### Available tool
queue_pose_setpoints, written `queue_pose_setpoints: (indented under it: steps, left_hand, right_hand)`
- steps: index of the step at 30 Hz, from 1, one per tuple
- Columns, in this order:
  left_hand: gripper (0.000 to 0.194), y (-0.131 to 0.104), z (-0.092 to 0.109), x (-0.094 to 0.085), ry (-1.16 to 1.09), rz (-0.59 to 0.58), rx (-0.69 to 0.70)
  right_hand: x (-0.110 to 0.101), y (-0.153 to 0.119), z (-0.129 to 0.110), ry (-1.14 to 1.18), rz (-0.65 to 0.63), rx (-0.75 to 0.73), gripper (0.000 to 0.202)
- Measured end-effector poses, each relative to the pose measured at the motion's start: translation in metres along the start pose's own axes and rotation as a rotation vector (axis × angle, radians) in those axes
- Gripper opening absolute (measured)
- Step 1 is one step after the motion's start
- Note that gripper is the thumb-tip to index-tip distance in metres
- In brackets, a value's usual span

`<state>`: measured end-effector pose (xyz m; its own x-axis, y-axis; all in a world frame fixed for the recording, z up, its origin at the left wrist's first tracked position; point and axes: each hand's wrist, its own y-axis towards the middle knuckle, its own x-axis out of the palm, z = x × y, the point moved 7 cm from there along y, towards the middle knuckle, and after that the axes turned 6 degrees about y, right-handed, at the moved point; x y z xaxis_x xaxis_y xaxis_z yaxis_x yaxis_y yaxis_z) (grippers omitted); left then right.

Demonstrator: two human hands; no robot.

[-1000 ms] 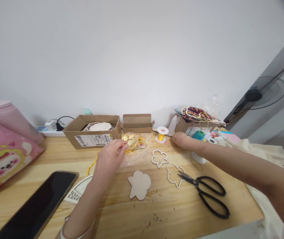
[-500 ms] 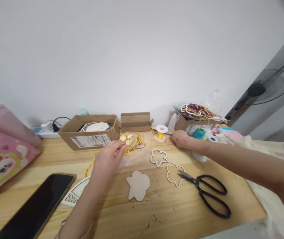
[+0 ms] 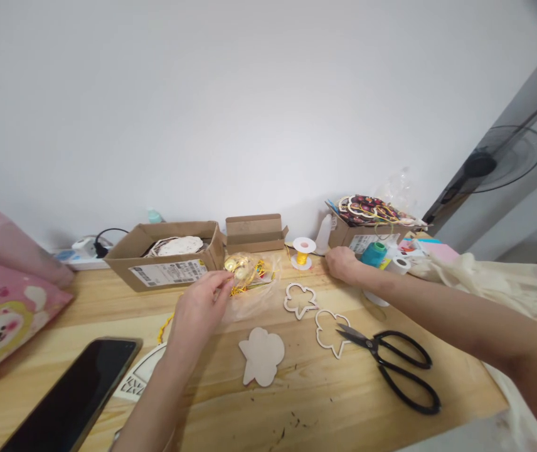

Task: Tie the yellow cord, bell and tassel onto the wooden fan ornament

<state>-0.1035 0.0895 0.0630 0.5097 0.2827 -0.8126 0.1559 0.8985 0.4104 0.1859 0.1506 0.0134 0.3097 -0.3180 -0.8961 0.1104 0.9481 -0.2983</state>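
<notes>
My left hand (image 3: 205, 304) is closed in a pinch at the near left edge of a clear plastic bag (image 3: 244, 304). Gold round pieces like bells (image 3: 238, 267) and yellow and red cords lie in that bag; what the fingertips hold is too small to make out. On the right, my right hand (image 3: 342, 263) is curled on the table beside a white squeeze bottle (image 3: 324, 235), its fingertips hidden. A spool of yellow cord (image 3: 302, 256) stands just left of it. Nearer lie two cloud-shaped wooden frames (image 3: 300, 301), a solid wooden cloud piece (image 3: 263, 356) and black-handled scissors (image 3: 376, 348).
Cardboard boxes (image 3: 127, 263) line the wall, one at right filled with patterned pieces (image 3: 367, 210). A teal thread spool (image 3: 373, 254) stands under my right forearm. A phone (image 3: 71, 395) and pink bag (image 3: 7, 314) lie left; pale cloth (image 3: 494, 279) lies right.
The view has shifted slightly. My left hand stays pinched by the plastic bag, and my right hand remains curled beside the bottle. The things on the table lie as before.
</notes>
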Motion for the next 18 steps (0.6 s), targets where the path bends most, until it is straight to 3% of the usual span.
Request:
queue_pose_setpoints:
  steps: [10, 15, 18]
  left_hand:
    - [0.026, -0.002, 0.006, -0.005, 0.03, 0.015, 0.008]
    - [0.027, -0.002, 0.01, -0.007, 0.046, 0.013, 0.028]
    - [0.027, -0.002, 0.01, -0.005, 0.044, 0.011, 0.021]
  right_hand:
    - [0.0, -0.011, -0.002, 0.014, 0.044, -0.059, 0.017]
    - [-0.008, -0.041, -0.003, 0.053, 0.098, -0.147, 0.024]
    - [-0.025, -0.07, 0.012, 0.053, 0.157, -0.122, 0.026]
